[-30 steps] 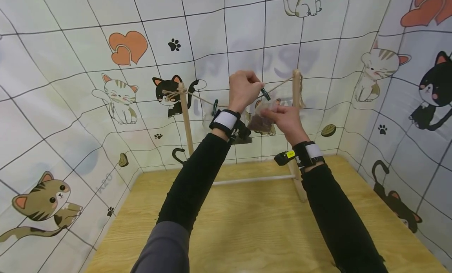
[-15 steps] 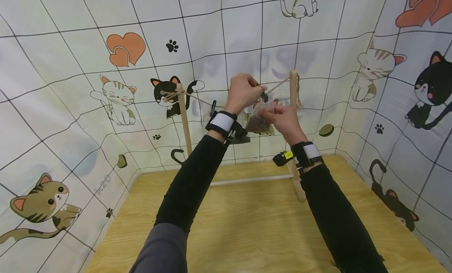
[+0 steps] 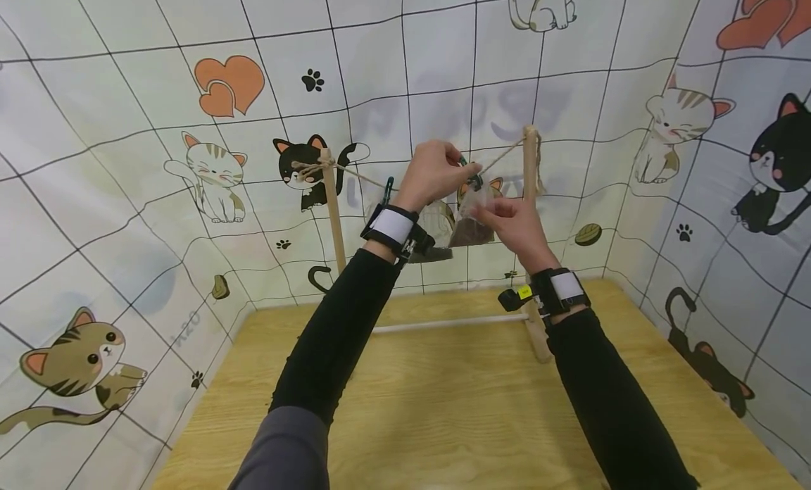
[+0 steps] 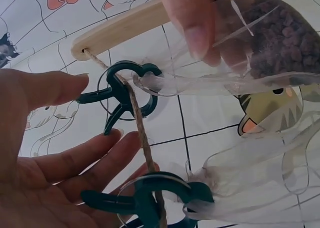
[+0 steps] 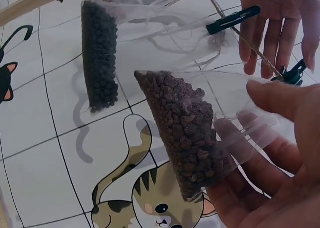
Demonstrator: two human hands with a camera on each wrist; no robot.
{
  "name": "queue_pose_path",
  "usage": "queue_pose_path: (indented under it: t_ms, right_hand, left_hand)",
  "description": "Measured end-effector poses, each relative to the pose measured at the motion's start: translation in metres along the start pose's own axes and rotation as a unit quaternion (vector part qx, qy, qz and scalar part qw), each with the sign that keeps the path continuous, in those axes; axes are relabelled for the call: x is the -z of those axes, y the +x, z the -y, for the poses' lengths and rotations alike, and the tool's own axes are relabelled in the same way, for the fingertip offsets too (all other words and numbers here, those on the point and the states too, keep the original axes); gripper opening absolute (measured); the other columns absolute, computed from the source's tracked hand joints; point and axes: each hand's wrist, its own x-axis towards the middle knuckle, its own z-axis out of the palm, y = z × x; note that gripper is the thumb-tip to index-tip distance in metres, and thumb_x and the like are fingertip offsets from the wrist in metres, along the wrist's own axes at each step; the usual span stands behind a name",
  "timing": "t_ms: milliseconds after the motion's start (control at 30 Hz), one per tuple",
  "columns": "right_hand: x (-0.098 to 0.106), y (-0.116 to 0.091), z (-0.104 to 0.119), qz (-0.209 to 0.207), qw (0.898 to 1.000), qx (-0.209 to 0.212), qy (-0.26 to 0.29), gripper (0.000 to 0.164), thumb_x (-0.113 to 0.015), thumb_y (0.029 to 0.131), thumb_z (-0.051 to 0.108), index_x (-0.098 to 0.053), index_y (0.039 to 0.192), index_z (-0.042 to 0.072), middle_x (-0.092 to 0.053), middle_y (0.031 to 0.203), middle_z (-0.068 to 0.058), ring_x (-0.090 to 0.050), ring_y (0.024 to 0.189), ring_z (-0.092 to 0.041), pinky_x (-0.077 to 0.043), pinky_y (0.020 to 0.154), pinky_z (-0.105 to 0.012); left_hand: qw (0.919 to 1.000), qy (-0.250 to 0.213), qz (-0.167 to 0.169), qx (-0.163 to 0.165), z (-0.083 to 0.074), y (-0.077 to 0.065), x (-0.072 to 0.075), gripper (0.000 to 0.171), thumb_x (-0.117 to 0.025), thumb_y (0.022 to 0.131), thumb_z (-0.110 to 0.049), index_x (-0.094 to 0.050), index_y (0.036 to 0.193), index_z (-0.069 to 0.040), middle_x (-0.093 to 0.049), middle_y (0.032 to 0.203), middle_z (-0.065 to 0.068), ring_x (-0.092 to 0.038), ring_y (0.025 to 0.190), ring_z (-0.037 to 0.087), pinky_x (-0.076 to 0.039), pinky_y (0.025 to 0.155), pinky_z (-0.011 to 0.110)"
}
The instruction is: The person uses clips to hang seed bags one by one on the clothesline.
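A sheer bag (image 5: 180, 133) of dark brown, raisin-like pieces hangs by its gathered top from a green clip (image 4: 125, 87) on the twine (image 4: 140, 130). My left hand (image 3: 437, 170) is around this clip. In the left wrist view its thumb and fingertips lie spread apart beside the clip's handles. My right hand (image 3: 516, 226) holds the bag's side between thumb and fingers, its fingers (image 5: 250, 175) showing through the sheer cloth. Beside it, a second green clip (image 4: 150, 200) carries another sheer bag (image 5: 100, 52) with dark round pieces.
Twine runs between two wooden posts, the left post (image 3: 334, 215) and the right post (image 3: 529, 159). Farther left on it sits another green clip (image 3: 388, 191). A white crossbar (image 3: 450, 324) spans low over the wooden table (image 3: 443, 405). Cat-print cloth (image 3: 367, 46) stands behind.
The clip, tilted near the bag's top earlier, is now on the twine with the bag hanging beneath it. Both hands have come slightly lower, and the bag hangs straighter.
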Motion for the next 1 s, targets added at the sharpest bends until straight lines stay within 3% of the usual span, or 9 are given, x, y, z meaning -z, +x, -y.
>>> queue_pose_path:
  t_ms: [133,267,400,533,633,800,900,1000]
  right_hand:
    - [0.003,-0.004,-0.004,0.005,1.0,0.007,-0.022,0.065,-0.073,0.09,0.055,-0.063,0.14,0.015,-0.06,0.145,-0.012,-0.05,0.14,-0.03,-0.041,0.114,-0.057]
    - [0.008,-0.01,-0.009,0.026,0.998,0.029,-0.05,0.074,-0.071,0.092,0.056,-0.047,0.154,0.023,-0.054,0.152,-0.011,-0.047,0.143,-0.031,-0.042,0.114,-0.06]
    - [0.014,-0.016,-0.015,0.045,0.996,0.045,-0.06,0.079,-0.07,0.093,0.055,-0.035,0.16,0.031,-0.047,0.159,-0.01,-0.043,0.147,-0.033,-0.041,0.115,-0.061]
    - [0.02,-0.026,-0.021,0.066,0.994,0.044,-0.069,0.085,-0.071,0.093,0.055,-0.024,0.162,0.038,-0.032,0.168,-0.006,-0.034,0.152,-0.035,-0.036,0.119,-0.063]
    - [0.023,-0.038,-0.028,0.075,0.992,0.046,-0.092,0.089,-0.071,0.093,0.053,-0.017,0.163,0.041,-0.023,0.171,-0.004,-0.028,0.155,-0.037,-0.031,0.121,-0.064]
    - [0.021,-0.059,-0.045,0.06,0.984,0.07,-0.153,0.093,-0.073,0.092,0.053,-0.014,0.163,0.041,-0.02,0.172,-0.005,-0.025,0.156,-0.037,-0.027,0.124,-0.062]
    - [0.019,-0.07,-0.054,0.052,0.978,0.078,-0.189,0.097,-0.074,0.089,0.057,-0.014,0.163,0.04,-0.017,0.173,-0.004,-0.021,0.157,-0.038,-0.026,0.121,-0.068]
    - [0.02,-0.079,-0.061,0.045,0.968,0.087,-0.23,0.1,-0.075,0.087,0.059,-0.015,0.164,0.039,-0.013,0.174,-0.005,-0.016,0.158,-0.041,-0.024,0.117,-0.076]
  left_hand:
    - [0.9999,0.007,0.0,-0.007,0.001,-0.003,0.001,0.054,-0.066,0.098,-0.047,-0.063,0.137,-0.009,-0.068,0.132,0.008,-0.064,0.119,0.021,-0.056,0.095,0.033]
    - [0.9993,-0.001,-0.019,-0.033,0.002,-0.009,0.002,0.067,-0.066,0.097,-0.051,-0.05,0.15,-0.014,-0.057,0.149,0.007,-0.054,0.137,0.02,-0.05,0.109,0.034]
    - [0.9943,-0.015,-0.068,-0.081,0.007,-0.019,0.005,0.075,-0.067,0.095,-0.052,-0.041,0.157,-0.018,-0.045,0.157,0.007,-0.04,0.148,0.021,-0.042,0.119,0.038]
    - [0.9852,-0.022,-0.118,-0.123,0.016,-0.034,0.004,0.078,-0.069,0.094,-0.051,-0.037,0.159,-0.021,-0.035,0.163,0.007,-0.018,0.159,0.021,-0.028,0.128,0.043]
    - [0.9765,-0.009,-0.153,-0.151,0.029,-0.051,-0.001,0.079,-0.07,0.093,-0.049,-0.037,0.159,-0.02,-0.031,0.167,0.007,-0.002,0.162,0.02,-0.016,0.132,0.045]
    - [0.9558,0.035,-0.222,-0.189,0.06,-0.087,-0.013,0.079,-0.071,0.092,-0.048,-0.039,0.157,-0.015,-0.03,0.168,0.01,-0.003,0.162,0.029,-0.008,0.133,0.048]
    - [0.9464,0.045,-0.256,-0.191,0.082,-0.111,-0.022,0.08,-0.072,0.091,-0.047,-0.041,0.157,-0.016,-0.031,0.168,0.009,-0.007,0.162,0.033,-0.01,0.132,0.051]
    - [0.9468,0.043,-0.27,-0.169,0.105,-0.135,-0.03,0.081,-0.073,0.089,-0.046,-0.041,0.157,-0.017,-0.03,0.169,0.007,-0.008,0.161,0.034,-0.016,0.131,0.055]
